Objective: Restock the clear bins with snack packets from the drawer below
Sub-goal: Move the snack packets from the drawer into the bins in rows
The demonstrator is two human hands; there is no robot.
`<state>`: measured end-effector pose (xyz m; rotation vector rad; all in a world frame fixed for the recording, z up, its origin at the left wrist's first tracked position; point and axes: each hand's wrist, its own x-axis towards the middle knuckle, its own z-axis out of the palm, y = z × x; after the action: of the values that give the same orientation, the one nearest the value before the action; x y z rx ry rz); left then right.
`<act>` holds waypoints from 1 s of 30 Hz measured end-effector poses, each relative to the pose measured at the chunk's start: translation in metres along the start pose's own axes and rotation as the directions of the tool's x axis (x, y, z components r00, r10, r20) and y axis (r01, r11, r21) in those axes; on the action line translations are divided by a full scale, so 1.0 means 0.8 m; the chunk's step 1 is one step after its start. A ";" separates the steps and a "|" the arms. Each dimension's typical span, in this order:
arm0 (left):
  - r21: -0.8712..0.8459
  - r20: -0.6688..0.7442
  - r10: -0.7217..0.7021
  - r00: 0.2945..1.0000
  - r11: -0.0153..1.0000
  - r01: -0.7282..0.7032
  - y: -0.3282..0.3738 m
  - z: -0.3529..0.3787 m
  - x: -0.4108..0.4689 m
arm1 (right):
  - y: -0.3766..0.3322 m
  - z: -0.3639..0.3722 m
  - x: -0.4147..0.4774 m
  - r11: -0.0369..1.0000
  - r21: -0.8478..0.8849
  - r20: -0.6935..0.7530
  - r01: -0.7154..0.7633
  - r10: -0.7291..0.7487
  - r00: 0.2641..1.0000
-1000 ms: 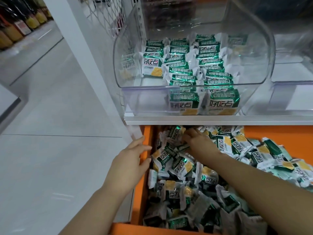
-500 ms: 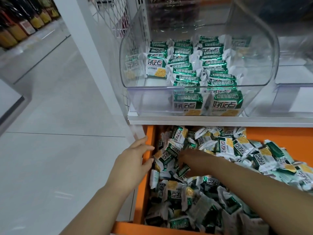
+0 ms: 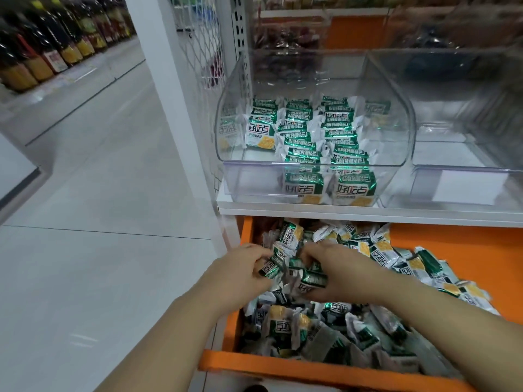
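An open orange drawer (image 3: 452,239) under the shelf is heaped with green and white snack packets (image 3: 368,329). Over its left part, my left hand (image 3: 240,274) and my right hand (image 3: 336,271) both grip a bunch of snack packets (image 3: 294,271) held between them. Above the shelf stands a clear bin (image 3: 254,179) with rows of the same packets (image 3: 317,137) standing in it; its left front area is bare.
A second clear bin (image 3: 467,185) stands to the right with no packets visible. A white shelf post (image 3: 181,114) rises on the left. The aisle floor (image 3: 85,222) spreads left, with bottles (image 3: 42,52) on a far shelf.
My left hand left the drawer's side edge and closed on packets. My right hand pulled up out of the pile with a bunch. The camera view tilted up slightly.
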<state>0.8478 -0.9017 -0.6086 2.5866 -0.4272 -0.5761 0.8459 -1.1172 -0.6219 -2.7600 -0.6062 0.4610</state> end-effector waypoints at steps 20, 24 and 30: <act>-0.613 -0.261 0.261 0.929 0.699 -0.368 0.091 -0.076 -0.074 | -0.067 -0.099 -0.087 0.954 0.060 -0.559 0.294 -0.212 0.801; -0.627 -0.257 0.258 0.931 0.689 -0.364 0.083 -0.082 -0.082 | -0.077 -0.119 -0.081 0.960 -0.133 -0.521 0.247 -0.279 0.807; -0.642 -0.354 0.171 0.920 0.671 -0.372 0.070 -0.098 -0.080 | -0.103 -0.157 -0.072 0.944 0.171 -0.463 0.281 -0.174 0.869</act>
<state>0.8176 -0.8967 -0.4972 1.7724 -0.3968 -0.2042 0.8126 -1.0956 -0.4658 -2.4045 -0.6971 -0.1467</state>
